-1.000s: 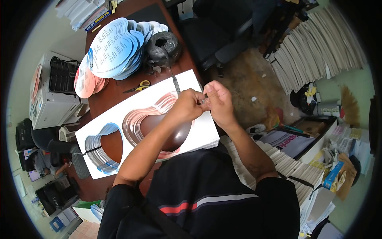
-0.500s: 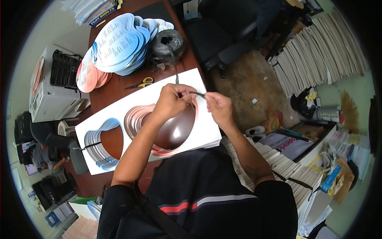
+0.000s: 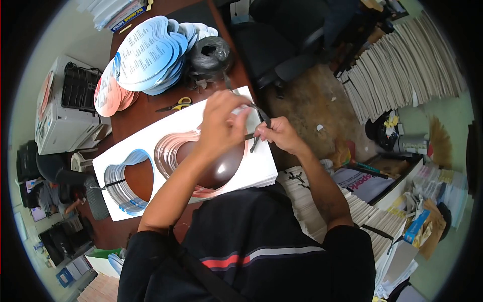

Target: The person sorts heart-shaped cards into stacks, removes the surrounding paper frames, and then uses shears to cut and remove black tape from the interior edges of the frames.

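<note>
Left hand (image 3: 221,121): pinching black strap (image 3: 259,118) above white die-cut sheet stack (image 3: 166,136).
Right hand (image 3: 279,135): pinching strap's end at stack's edge.
Writing: unreadable.

Print office, printer (image 3: 63,113), paper stacks (image 3: 402,60)

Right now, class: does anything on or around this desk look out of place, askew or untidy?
Yes. The fan cut-outs lie in a slumped, splayed pile on the desk, and the paper stacks on the floor lean fanned out. The white sheets overhang the desk edge.
</note>
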Motion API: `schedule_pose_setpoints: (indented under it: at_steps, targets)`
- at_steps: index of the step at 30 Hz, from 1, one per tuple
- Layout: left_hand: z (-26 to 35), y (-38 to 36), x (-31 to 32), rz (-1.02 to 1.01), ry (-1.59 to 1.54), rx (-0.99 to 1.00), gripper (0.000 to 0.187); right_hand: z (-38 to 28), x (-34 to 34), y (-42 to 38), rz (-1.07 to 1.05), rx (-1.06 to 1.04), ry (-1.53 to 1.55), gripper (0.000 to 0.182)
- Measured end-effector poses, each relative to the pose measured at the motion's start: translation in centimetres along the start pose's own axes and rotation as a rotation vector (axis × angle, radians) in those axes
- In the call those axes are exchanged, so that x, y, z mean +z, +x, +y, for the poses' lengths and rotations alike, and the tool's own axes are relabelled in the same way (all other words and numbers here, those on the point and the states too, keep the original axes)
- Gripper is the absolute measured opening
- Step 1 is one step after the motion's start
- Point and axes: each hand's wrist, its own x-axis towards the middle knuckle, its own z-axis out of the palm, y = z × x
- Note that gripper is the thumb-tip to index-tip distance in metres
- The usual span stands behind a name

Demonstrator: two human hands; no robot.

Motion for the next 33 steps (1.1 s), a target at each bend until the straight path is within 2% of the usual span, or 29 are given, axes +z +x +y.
schedule_pose_setpoints:
  at_steps: [2, 4, 7, 10, 11, 14, 16, 20, 21, 24, 28, 31, 33]
  targets:
    - [0.7, -3.1, -1.6, -0.029, -0.120, -0.258, 0.023, -0.2, -0.7, 0.1, -0.066, 0.013, -0.038, 0.015]
    - [1.1, -5.2, -1.4, -0.329, -0.177, -0.360, 0.025, -0.9, -1.2, 0.4, -0.146, 0.041, -0.130, 0.015]
    - [0.2, -6.9, 2.0, -0.408, -0.257, -0.397, 0.031, -1.4, -1.4, 1.7, -0.213, 0.020, -0.279, 0.014]
    - [-1.8, -7.3, 3.1, -0.487, -0.259, -0.437, 0.027, -4.7, -0.7, 1.5, -0.229, -0.135, -0.716, 0.014]
    - [-2.1, -7.5, 3.2, -0.498, -0.253, -0.462, 0.024, -4.6, -0.4, 1.4, -0.155, -0.270, -0.783, 0.014]
    - [-1.7, -7.3, 2.5, -0.626, -0.343, -0.858, 0.013, -3.3, 1.0, 1.1, 0.047, -0.633, -0.879, 0.015]
    - [-1.9, -7.1, 2.6, -0.547, -0.662, -1.087, 0.014, -2.5, 1.5, 0.6, 0.138, -0.814, -0.827, 0.015]
    - [-0.4, -6.6, 2.3, -0.396, -1.133, -1.517, 0.015, -2.1, 2.1, -1.1, 0.215, -0.967, -0.774, 0.019]
    - [-0.2, -7.0, 2.7, -0.358, -1.184, -1.514, 0.016, -2.1, 2.1, -1.4, 0.220, -0.960, -0.764, 0.019]
    - [0.9, -8.3, 4.1, -0.075, -1.114, -1.511, 0.014, -2.0, 1.9, -2.7, 0.248, -0.929, -0.745, 0.020]
    - [1.9, -8.6, 3.8, -0.080, -1.242, -1.213, 0.011, -1.1, 1.0, -4.3, 0.271, -0.686, -0.754, 0.020]
    - [1.2, -9.6, 4.6, -0.025, -1.490, -1.100, 0.012, -1.1, 1.1, -4.5, 0.289, -0.603, -0.744, 0.017]
    - [0.8, -10.0, 5.0, -0.005, -1.538, -1.065, 0.010, -1.9, 1.1, -4.4, 0.260, -0.564, -0.757, 0.014]
